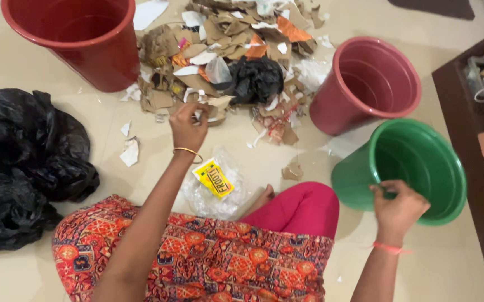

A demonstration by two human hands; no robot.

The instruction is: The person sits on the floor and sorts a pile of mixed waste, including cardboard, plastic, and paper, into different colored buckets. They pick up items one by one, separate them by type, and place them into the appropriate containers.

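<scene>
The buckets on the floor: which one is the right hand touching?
The green bucket, tilted toward the person; the right hand is at its rim. The two red buckets stand farther away, untouched.

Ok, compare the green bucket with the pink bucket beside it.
The green bucket is tipped toward the person, with the right hand at its rim; the pink bucket leans less and nobody touches it. The green bucket lies nearer the person, the pink bucket nearer the scrap pile. Both look empty.

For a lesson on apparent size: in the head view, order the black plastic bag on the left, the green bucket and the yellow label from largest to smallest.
1. Black plastic bag
2. Green bucket
3. Yellow label
</scene>
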